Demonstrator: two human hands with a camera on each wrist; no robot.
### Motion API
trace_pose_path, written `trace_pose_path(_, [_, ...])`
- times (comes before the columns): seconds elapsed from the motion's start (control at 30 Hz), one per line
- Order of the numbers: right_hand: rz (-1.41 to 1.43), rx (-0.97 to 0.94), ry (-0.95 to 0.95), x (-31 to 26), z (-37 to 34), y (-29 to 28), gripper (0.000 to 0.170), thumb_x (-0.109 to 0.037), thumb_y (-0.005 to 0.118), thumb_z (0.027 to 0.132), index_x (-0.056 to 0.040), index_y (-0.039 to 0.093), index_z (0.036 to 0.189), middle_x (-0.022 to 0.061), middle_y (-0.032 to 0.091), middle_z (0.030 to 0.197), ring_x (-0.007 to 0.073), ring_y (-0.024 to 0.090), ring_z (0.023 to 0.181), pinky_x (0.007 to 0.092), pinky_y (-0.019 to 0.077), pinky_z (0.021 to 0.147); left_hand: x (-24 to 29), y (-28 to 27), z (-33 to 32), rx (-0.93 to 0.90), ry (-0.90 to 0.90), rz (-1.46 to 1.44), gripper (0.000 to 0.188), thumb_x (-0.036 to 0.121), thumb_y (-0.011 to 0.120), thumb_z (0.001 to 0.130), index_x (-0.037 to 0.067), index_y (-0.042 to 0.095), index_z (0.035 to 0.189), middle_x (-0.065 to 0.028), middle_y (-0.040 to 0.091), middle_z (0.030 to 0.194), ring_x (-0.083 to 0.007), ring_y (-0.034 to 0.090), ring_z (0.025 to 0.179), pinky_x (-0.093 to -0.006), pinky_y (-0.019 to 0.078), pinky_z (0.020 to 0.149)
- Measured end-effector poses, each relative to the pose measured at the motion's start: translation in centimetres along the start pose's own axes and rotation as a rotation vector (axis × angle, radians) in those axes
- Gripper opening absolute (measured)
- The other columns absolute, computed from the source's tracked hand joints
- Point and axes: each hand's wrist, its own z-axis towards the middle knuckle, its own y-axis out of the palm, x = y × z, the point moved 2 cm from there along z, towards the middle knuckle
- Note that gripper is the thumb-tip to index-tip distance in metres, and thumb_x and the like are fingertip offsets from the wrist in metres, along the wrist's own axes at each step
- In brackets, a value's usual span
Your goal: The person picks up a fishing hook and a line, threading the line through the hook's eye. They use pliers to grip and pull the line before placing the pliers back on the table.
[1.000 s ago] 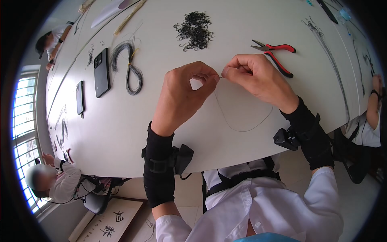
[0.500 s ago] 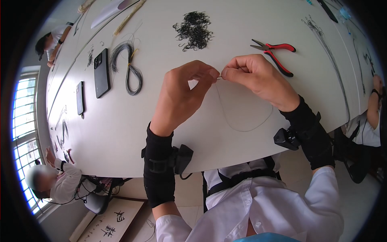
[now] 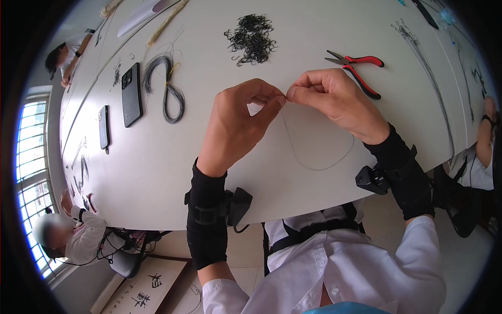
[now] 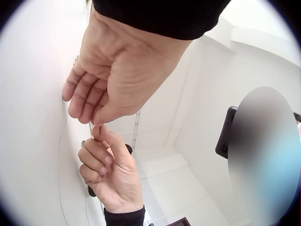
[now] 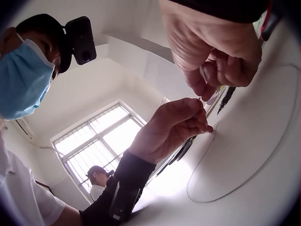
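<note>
In the head view my left hand (image 3: 238, 125) and right hand (image 3: 340, 107) meet fingertip to fingertip above the white table. Thumb and forefinger of each pinch a thin grey fishing line (image 3: 314, 169), which hangs in a wide loop below them. In the right wrist view the same line (image 5: 207, 201) curves over the tabletop, and a tiny dark bit shows where the fingertips meet; I cannot tell what it is. The left wrist view shows the left palm (image 4: 131, 70) above the right hand (image 4: 117, 179). Beyond the hands lies a pile of black fish hooks (image 3: 251, 39).
Red-handled pliers (image 3: 361, 73) lie just beyond the right hand. Left of the hands are a tied coil of line (image 3: 170, 94), a black phone (image 3: 132, 97) and a smaller phone (image 3: 104, 125). Finished-looking hooked lines (image 3: 429, 73) stretch along the right. Other people sit around the table.
The gap between the fingertips, where a small piece of line showed half a second ago, has closed. The left thumb has shifted slightly; the right hand stays nearly still.
</note>
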Motion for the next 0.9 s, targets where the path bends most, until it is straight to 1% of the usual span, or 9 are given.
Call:
trace_pose_path(0.07, [-0.016, 0.040, -0.058, 0.07, 0.03, -0.08, 0.025, -0.023, 0.070, 0.095, 0.0019, 0.074, 0.096, -0.0014, 0.061, 0.072, 0.0055, 0.052, 0.065, 0.0220, 0.0425, 0.059, -0.10, -0.01, 0.01, 0.005, -0.019, -0.011, 0.017, 0.009, 0.073, 0.094, -0.006, 0.072, 0.101, -0.0086, 0.075, 0.089, -0.0134, 0.070, 0.087, -0.0279, 0.0546, 0.083])
trace_pose_path(0.17, [-0.125, 0.107, -0.094, -0.18, 0.17, -0.48, 0.025, -0.023, 0.071, 0.095, 0.0014, 0.075, 0.096, -0.0013, 0.061, 0.071, 0.0058, 0.051, 0.064, 0.0234, 0.0415, 0.058, 0.06, 0.00, -0.03, 0.009, -0.029, 0.005, 0.018, 0.010, 0.073, 0.094, -0.006, 0.072, 0.101, -0.0082, 0.074, 0.086, -0.0130, 0.070, 0.085, -0.0275, 0.0544, 0.081])
trace_pose_path(0.27, [-0.079, 0.062, -0.125, 0.13, 0.26, -0.18, 0.025, -0.023, 0.071, 0.095, 0.0016, 0.075, 0.095, -0.0013, 0.060, 0.069, 0.0058, 0.049, 0.062, 0.0242, 0.0403, 0.057, 0.03, 0.08, 0.00, 0.011, -0.029, -0.013, 0.018, 0.010, 0.073, 0.094, -0.007, 0.072, 0.101, -0.0083, 0.074, 0.085, -0.0128, 0.070, 0.084, -0.0271, 0.0544, 0.080])
trace_pose_path(0.37, [-0.093, 0.035, -0.079, 0.07, 0.19, -0.13, 0.025, -0.022, 0.071, 0.095, 0.0019, 0.076, 0.094, -0.0011, 0.060, 0.068, 0.0056, 0.049, 0.062, 0.0238, 0.0408, 0.057, -0.06, 0.06, 0.03, 0.008, -0.038, -0.019, 0.018, 0.010, 0.073, 0.094, -0.007, 0.072, 0.100, -0.0083, 0.074, 0.085, -0.0126, 0.070, 0.083, -0.0268, 0.0546, 0.079])
trace_pose_path(0.47, [-0.096, 0.032, -0.092, 0.12, 0.19, -0.07, 0.025, -0.023, 0.071, 0.096, 0.0018, 0.076, 0.094, -0.0008, 0.062, 0.068, 0.0054, 0.050, 0.062, 0.0235, 0.0415, 0.057, -0.01, 0.06, 0.04, 0.010, -0.048, -0.020, 0.018, 0.010, 0.073, 0.094, -0.007, 0.072, 0.100, -0.0083, 0.074, 0.085, -0.0125, 0.070, 0.082, -0.0267, 0.0548, 0.079])
trace_pose_path(0.57, [-0.097, 0.023, -0.058, -0.04, 0.13, -0.10, 0.025, -0.022, 0.071, 0.096, 0.0016, 0.076, 0.095, -0.0003, 0.064, 0.070, 0.0053, 0.052, 0.062, 0.0232, 0.0424, 0.057, -0.04, 0.08, 0.04, 0.009, -0.066, -0.022, 0.018, 0.010, 0.074, 0.094, -0.007, 0.072, 0.100, -0.0084, 0.074, 0.084, -0.0125, 0.070, 0.082, -0.0268, 0.0550, 0.079])
trace_pose_path(0.67, [-0.106, 0.017, -0.082, 0.19, 0.20, -0.09, 0.025, -0.022, 0.071, 0.096, 0.0016, 0.076, 0.095, 0.0002, 0.065, 0.070, 0.0057, 0.053, 0.063, 0.0230, 0.0432, 0.058, -0.11, 0.09, 0.06, 0.008, -0.046, -0.010, 0.018, 0.010, 0.073, 0.094, -0.006, 0.072, 0.100, -0.0082, 0.074, 0.085, -0.0125, 0.070, 0.083, -0.0268, 0.0550, 0.079])
trace_pose_path(0.77, [-0.113, 0.012, -0.047, -0.10, 0.08, -0.07, 0.025, -0.022, 0.071, 0.095, 0.0019, 0.076, 0.094, 0.0005, 0.065, 0.071, 0.0059, 0.054, 0.064, 0.0229, 0.0439, 0.059, 0.06, 0.18, 0.02, 0.022, -0.009, 0.023, 0.017, 0.010, 0.073, 0.094, -0.006, 0.073, 0.100, -0.0078, 0.074, 0.085, -0.0123, 0.070, 0.083, -0.0268, 0.0549, 0.079])
trace_pose_path(0.9, [-0.112, 0.015, -0.042, -0.07, 0.08, -0.07, 0.026, -0.022, 0.071, 0.095, 0.0026, 0.075, 0.093, 0.0011, 0.065, 0.071, 0.0060, 0.055, 0.064, 0.0228, 0.0446, 0.059, 0.01, 0.23, 0.04, 0.017, -0.007, 0.015, 0.016, 0.009, 0.073, 0.094, -0.006, 0.073, 0.100, -0.0076, 0.074, 0.086, -0.0125, 0.070, 0.083, -0.0272, 0.0549, 0.080])
